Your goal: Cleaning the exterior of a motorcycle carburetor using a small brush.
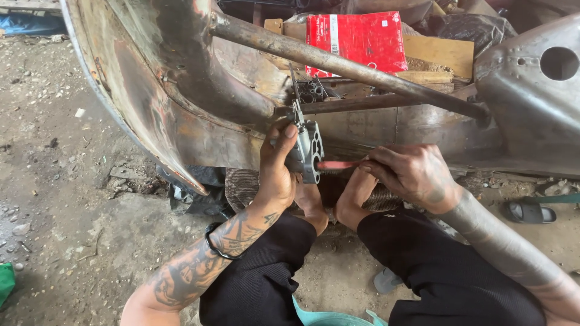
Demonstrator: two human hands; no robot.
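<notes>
My left hand (279, 172) grips a small grey cast-metal engine part (309, 148) with round holes, held upright just above my knees. A thin rod sticks up from the top of the part. My right hand (411, 174) holds a brush or tool with a red handle (338, 164), its tip touching the right side of the metal part. Both forearms are tattooed, and a black band sits on the left wrist. My legs in black trousers are bent below the hands.
A rusty curved metal body panel (163, 84) and a rusty pipe (338, 63) stand right behind the hands. A red box (356, 39) lies on wooden boards at the back. A dark sandal (530, 212) is at right, a teal basin (332, 317) between my legs, with dirt ground at left.
</notes>
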